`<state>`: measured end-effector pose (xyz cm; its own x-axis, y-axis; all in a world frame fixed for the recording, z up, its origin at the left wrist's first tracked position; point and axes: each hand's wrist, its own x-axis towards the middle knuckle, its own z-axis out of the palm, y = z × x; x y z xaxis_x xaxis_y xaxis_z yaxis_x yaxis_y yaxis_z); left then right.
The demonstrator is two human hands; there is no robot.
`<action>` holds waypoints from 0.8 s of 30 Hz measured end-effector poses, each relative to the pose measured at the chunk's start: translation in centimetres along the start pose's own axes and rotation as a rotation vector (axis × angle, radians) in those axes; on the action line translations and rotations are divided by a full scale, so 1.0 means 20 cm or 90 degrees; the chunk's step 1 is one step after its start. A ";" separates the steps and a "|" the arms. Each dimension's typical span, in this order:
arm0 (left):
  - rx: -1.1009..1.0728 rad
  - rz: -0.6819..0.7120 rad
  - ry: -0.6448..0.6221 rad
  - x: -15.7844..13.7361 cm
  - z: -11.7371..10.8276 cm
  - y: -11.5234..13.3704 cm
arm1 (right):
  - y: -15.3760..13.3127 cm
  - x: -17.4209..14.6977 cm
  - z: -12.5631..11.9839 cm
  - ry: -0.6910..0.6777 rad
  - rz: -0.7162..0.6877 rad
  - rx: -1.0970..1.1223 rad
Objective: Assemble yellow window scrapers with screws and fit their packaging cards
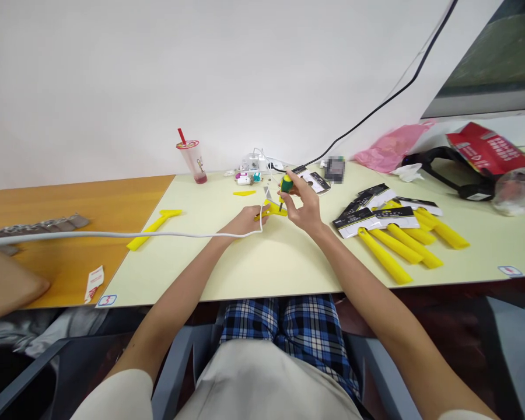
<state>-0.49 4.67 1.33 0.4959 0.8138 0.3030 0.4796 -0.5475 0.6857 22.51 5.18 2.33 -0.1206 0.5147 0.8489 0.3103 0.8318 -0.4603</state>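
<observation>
My left hand (250,220) is closed around the handle of a yellow scraper-like tool (276,209) with a wide head, over the middle of the table. Between the fingers of my right hand (305,204) is a screwdriver (286,184) with a green and yellow handle. Its shaft points down at the head of the yellow tool; I cannot tell whether the tip touches a screw. Behind them lie a thin yellow piece (244,193) and a small grey blade-like strip (267,192). Another yellow tool (154,229) of the same shape rests at the left.
Several yellow handles with black-and-white cards (394,233) lie to the right. A plastic cup (193,162) with a red straw stands near the wall. A white cable (179,235) crosses in front of my left hand. Someone's arm (9,286) shows at far left.
</observation>
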 end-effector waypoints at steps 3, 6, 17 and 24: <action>-0.027 0.002 0.001 0.00 0.01 0.02 | 0.01 0.00 0.00 0.023 0.010 -0.010; -0.007 0.039 -0.012 0.00 0.03 0.02 | 0.01 0.00 0.01 0.018 0.053 0.043; 0.137 0.059 -0.082 0.01 0.01 0.00 | 0.02 0.03 0.01 -0.009 0.112 0.164; 0.199 0.078 -0.116 -0.01 -0.01 0.00 | 0.02 0.01 0.01 -0.047 0.121 0.162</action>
<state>-0.71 4.47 1.37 0.6701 0.7061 0.2288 0.5924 -0.6945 0.4083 22.39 5.74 2.31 -0.1546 0.6722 0.7240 0.0887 0.7393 -0.6675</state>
